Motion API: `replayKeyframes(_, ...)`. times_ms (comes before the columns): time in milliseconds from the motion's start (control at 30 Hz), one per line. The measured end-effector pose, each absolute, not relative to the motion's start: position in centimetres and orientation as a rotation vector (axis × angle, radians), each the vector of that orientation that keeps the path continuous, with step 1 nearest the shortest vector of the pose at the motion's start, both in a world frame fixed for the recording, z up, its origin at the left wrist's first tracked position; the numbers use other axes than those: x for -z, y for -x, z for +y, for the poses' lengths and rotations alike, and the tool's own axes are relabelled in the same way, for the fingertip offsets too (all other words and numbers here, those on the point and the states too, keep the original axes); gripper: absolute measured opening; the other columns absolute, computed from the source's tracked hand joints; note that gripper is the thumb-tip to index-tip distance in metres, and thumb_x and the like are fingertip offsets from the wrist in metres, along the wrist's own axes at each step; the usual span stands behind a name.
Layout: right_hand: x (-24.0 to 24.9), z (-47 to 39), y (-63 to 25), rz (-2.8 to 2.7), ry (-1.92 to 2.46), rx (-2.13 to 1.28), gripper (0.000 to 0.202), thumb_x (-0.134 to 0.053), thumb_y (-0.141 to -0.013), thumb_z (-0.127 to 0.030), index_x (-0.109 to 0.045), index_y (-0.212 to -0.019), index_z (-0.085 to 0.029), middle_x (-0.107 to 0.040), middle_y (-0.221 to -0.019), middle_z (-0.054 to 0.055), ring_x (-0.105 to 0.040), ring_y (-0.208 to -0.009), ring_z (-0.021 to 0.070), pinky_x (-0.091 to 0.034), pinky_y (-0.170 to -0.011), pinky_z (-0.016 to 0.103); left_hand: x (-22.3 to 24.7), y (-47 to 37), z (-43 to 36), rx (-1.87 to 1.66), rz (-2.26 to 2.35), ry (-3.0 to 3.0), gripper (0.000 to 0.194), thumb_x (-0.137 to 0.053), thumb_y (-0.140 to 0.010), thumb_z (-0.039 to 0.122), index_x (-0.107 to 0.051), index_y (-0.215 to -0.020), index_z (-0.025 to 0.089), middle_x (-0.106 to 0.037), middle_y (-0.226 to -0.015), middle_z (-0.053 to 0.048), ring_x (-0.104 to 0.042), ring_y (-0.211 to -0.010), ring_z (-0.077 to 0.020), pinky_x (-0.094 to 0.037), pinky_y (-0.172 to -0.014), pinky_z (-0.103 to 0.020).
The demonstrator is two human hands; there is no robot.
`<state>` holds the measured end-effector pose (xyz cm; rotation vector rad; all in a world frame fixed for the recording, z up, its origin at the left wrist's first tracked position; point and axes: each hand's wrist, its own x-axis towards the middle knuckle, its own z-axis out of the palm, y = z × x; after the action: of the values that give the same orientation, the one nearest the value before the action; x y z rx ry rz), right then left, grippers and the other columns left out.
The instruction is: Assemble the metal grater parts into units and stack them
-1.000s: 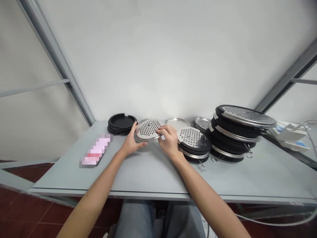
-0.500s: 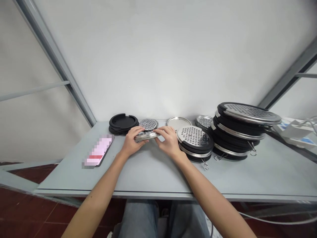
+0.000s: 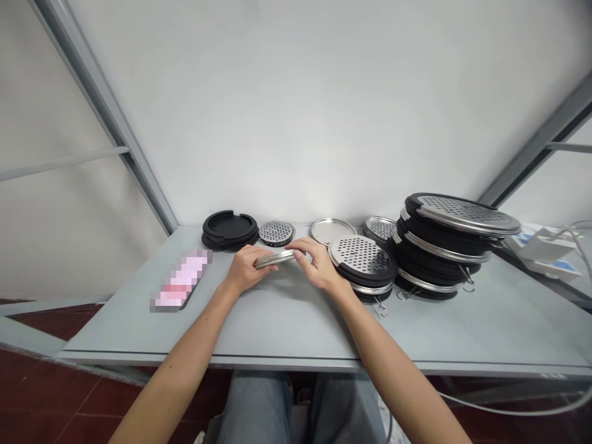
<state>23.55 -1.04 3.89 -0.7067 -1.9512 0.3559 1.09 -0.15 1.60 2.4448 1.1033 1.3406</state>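
At the near side, 2 denim-clad legs (image 3: 254, 407) show below the front edge of the table (image 3: 277, 327). Above the tabletop, the left hand (image 3: 250, 269) is partly closed, gripping the left end of a thin metal disc (image 3: 272, 259) between thumb and fingers. The right hand (image 3: 315, 264) is curled, its thumb and fingertips at the disc's right end. The disc appears nearly edge-on, its right end slightly higher.

To the left lies a phone (image 3: 185, 280) with a pixelated screen. Right of the hands sits a low stack (image 3: 363, 262) of black holders and perforated metal plates, a wire clip (image 3: 380, 305) at its front; just beside it rises a taller, similar stack (image 3: 439, 246) with at least 2 clips.

Farther back, from left to right, are black holders (image 3: 230, 229), a small perforated piece (image 3: 276, 232), a silver-rimmed round plate (image 3: 333, 230) and perforated discs (image 3: 380, 228), before a pale wall (image 3: 296, 111).
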Motion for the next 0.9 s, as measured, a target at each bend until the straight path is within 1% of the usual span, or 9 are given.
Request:
replayKeyframes(133, -3.8, -0.9, -23.3, -1.952, 0.699, -0.355, 0.024, -0.066, -0.086, -0.037, -0.071, -0.101, -0.019, -0.071, -0.099, 0.008, -0.065, -0.093, 0.0206, -0.051, -0.086, 0.036, -1.5, -1.0, -0.1, -1.356, 1.108, -2.431, 0.05, -0.057, -0.082, 0.068, -0.075, -0.087, 0.022, -0.076, -0.088, -0.007, -0.069, -0.084, -0.0246, -0.049, -0.083, -0.038)
replayKeyframes(200, -3.8, -0.8, -23.3, -1.945, 0.699, -0.338, 0.023, -0.069, -0.084, -0.036, -0.072, -0.098, -0.019, -0.071, -0.097, 0.007, -0.065, -0.091, 0.02, -0.051, -0.085, 0.035, -1.6, -0.9, -0.1, -1.333, 1.083, -2.406, 0.05, -0.056, -0.084, 0.067, -0.075, -0.092, 0.021, -0.075, -0.092, -0.008, -0.068, -0.086, -0.0247, -0.05, -0.082, -0.037)
replayKeyframes(300, -3.8, -0.9, -23.3, -1.95, 0.704, -0.338, 0.022, -0.071, -0.082, -0.038, -0.072, -0.093, -0.018, -0.072, -0.093, 0.007, -0.065, -0.086, 0.0189, -0.051, -0.08, 0.032, -1.9, -0.7, -0.1, -1.257, 1.02, -2.342, 0.059, -0.049, -0.086, 0.069, -0.073, -0.1, 0.017, -0.074, -0.097, -0.01, -0.068, -0.089, -0.0256, -0.051, -0.081, -0.036)
replayKeyframes(400, -4.0, -1.2, -23.3, -1.975, 0.74, -0.378, 0.022, -0.072, -0.08, -0.038, -0.072, -0.09, -0.018, -0.071, -0.088, 0.006, -0.064, -0.079, 0.0178, -0.051, -0.072, 0.03, -2.0, -0.6, -0.1, -1.196, 1.021, -2.273, 0.065, -0.044, -0.086, 0.073, -0.073, -0.1, 0.016, -0.074, -0.099, -0.012, -0.068, -0.093, -0.0276, -0.051, -0.082, -0.037)
replayKeyframes(500, -4.4, -1.6, -23.4, -2.005, 0.77, -0.461, 0.022, -0.072, -0.079, -0.038, -0.07, -0.088, -0.018, -0.07, -0.086, 0.005, -0.063, -0.075, 0.0169, -0.05, -0.069, 0.028, -2.0, -0.6, -0.1, -1.182, 1.029, -2.24, 0.064, -0.047, -0.085, 0.073, -0.073, -0.1, 0.016, -0.074, -0.1, -0.012, -0.068, -0.095, -0.0285, -0.052, -0.084, -0.037)
replayKeyframes(700, -4.6, -1.7, -23.4, -2.038, 0.843, -0.637, 0.027, -0.069, -0.08, -0.04, -0.07, -0.094, -0.018, -0.072, -0.088, 0.004, -0.065, -0.076, 0.0172, -0.05, -0.068, 0.027, -2.3, -0.6, -0.2, -1.15, 1.026, -2.238, 0.063, -0.048, -0.083, 0.073, -0.073, -0.1, 0.018, -0.074, -0.1, -0.012, -0.068, -0.094, -0.0282, -0.052, -0.084, -0.038)
replayKeyframes(800, -4.5, -1.9, -23.5, -2.072, 0.843, -0.579, 0.025, -0.068, -0.081, -0.039, -0.07, -0.094, -0.018, -0.072, -0.086, 0.004, -0.065, -0.073, 0.016, -0.049, -0.066, 0.025, -2.7, -0.4, -0.4, -1.07, 0.994, -2.246, 0.064, -0.049, -0.083, 0.072, -0.073, -0.104, 0.017, -0.073, -0.103, -0.012, -0.067, -0.095, -0.0292, -0.052, -0.084, -0.039)
replayKeyframes(900, -4.3, -2.3, -23.9, -2.164, 0.859, -0.445, 0.023, -0.068, -0.081, -0.036, -0.07, -0.096, -0.018, -0.071, -0.079, 0.002, -0.063, -0.066, 0.0139, -0.046, -0.064, 0.024, -2.8, -0.2, -0.4, -0.96, 0.976, -2.24, 0.06, -0.055, -0.083, 0.066, -0.069, -0.114, 0.017, -0.071, -0.113, -0.013, -0.065, -0.102, -0.0308, -0.051, -0.089, -0.041)
